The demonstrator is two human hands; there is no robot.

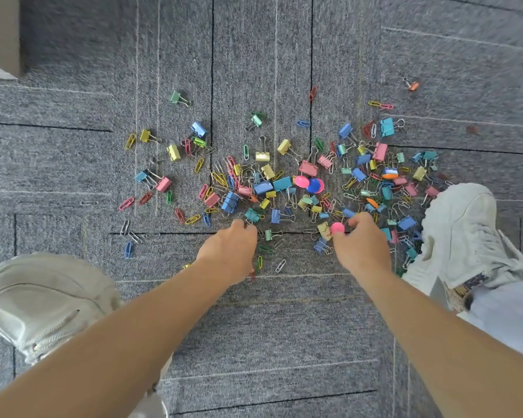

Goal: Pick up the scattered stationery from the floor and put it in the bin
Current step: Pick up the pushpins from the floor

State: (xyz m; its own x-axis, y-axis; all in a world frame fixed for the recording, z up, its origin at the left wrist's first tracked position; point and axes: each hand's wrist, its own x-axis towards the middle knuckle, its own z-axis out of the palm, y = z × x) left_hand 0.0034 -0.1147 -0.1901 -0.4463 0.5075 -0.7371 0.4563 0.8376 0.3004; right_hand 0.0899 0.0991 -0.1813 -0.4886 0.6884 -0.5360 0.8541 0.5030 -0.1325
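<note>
Many clips (282,183) just ahead | right hand (361,245) pinches pink disc (337,228) | left hand (228,251) curled, grip unclear

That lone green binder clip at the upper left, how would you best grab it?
Probably pinch the green binder clip by its wire handles, which stick out to its right, coming down from above; it lies alone on the carpet, so nothing crowds it.

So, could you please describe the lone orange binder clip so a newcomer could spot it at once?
From the right shoe, look up past the clip pile. The orange binder clip lies alone on the carpet, farthest out at upper right.
</note>
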